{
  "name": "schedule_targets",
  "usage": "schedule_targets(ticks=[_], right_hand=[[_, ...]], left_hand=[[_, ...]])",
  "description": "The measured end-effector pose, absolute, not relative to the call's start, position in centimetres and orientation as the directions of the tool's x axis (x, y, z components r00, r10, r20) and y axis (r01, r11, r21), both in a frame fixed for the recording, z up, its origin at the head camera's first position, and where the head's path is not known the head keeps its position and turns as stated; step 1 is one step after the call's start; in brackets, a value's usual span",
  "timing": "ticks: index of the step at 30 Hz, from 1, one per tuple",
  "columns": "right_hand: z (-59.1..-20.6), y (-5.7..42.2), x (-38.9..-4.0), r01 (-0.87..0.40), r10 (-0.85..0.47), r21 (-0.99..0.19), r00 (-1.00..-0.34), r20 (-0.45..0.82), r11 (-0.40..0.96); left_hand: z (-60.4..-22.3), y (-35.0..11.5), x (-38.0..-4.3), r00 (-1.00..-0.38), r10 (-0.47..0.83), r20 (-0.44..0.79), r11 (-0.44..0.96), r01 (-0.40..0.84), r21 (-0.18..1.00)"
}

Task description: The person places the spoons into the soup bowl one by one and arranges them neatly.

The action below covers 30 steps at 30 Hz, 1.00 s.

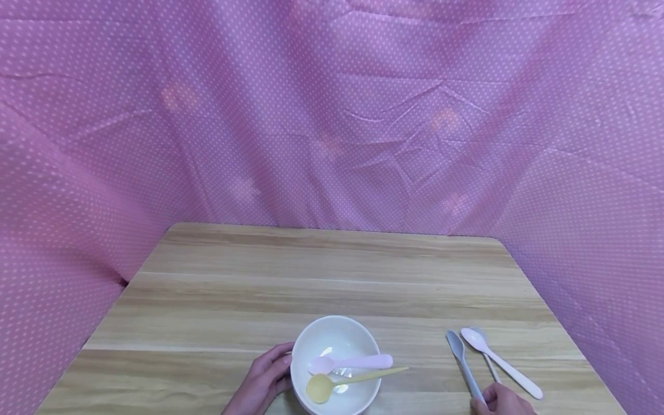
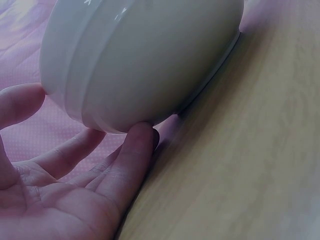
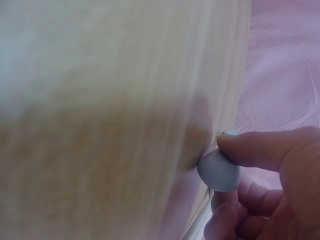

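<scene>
A white bowl (image 1: 337, 334) stands near the front of the table. My left hand (image 1: 263, 377) touches its left outer side with spread, gently bent fingers; in the left wrist view the fingertips (image 2: 140, 134) meet the bowl's wall low down and near the rim. Inside the bowl lie a pink spoon (image 1: 363, 362) and a yellow spoon (image 1: 320, 389), both handles jutting over the right rim. On the right, my right hand (image 1: 502, 402) pinches the handle of a grey-blue spoon (image 1: 464, 360) between thumb and fingers; the rounded handle end shows in the right wrist view.
Right of the held spoon lies a pale pink spoon (image 1: 500, 360), crossing over another grey spoon (image 1: 491, 369). All this is on a wood-grain table (image 1: 311, 276) with rounded far corners. Pink dotted cloth (image 1: 321, 115) hangs around its back and sides.
</scene>
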State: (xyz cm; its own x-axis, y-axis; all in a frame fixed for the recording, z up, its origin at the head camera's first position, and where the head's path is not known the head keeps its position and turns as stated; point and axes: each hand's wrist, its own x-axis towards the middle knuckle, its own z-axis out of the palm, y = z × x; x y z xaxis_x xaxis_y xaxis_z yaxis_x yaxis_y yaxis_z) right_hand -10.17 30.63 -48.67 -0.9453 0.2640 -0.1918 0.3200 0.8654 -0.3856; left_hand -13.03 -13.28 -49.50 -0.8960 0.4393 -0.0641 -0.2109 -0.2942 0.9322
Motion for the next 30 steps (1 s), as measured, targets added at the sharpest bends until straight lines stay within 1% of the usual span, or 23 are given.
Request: schedule_targets(ticks=[12, 18, 24, 30], right_hand=[[-48.65, 30.42, -10.23, 0.309, 0.256, -0.392, -0.949, -0.183, 0.866], [-48.82, 30.68, -10.40, 0.335, 0.265, -0.393, -0.938, -0.221, 0.856], [-48.63, 30.60, -10.53, 0.364, 0.273, -0.395, -0.924, -0.269, 0.843], [-48.14, 30.41, -10.36, 0.352, 0.277, -0.415, -0.933, -0.231, 0.839]], left_hand=[[-49.48, -13.26, -12.93, -0.901, 0.428, -0.075, -0.294, -0.217, 0.931], [-49.44, -13.26, -12.91, -0.903, 0.421, -0.085, -0.288, -0.222, 0.931], [-49.60, -13.34, -13.00, -0.892, 0.450, -0.042, -0.312, -0.201, 0.928], [-49.60, -13.36, -13.02, -0.891, 0.452, -0.043, -0.315, -0.204, 0.927]])
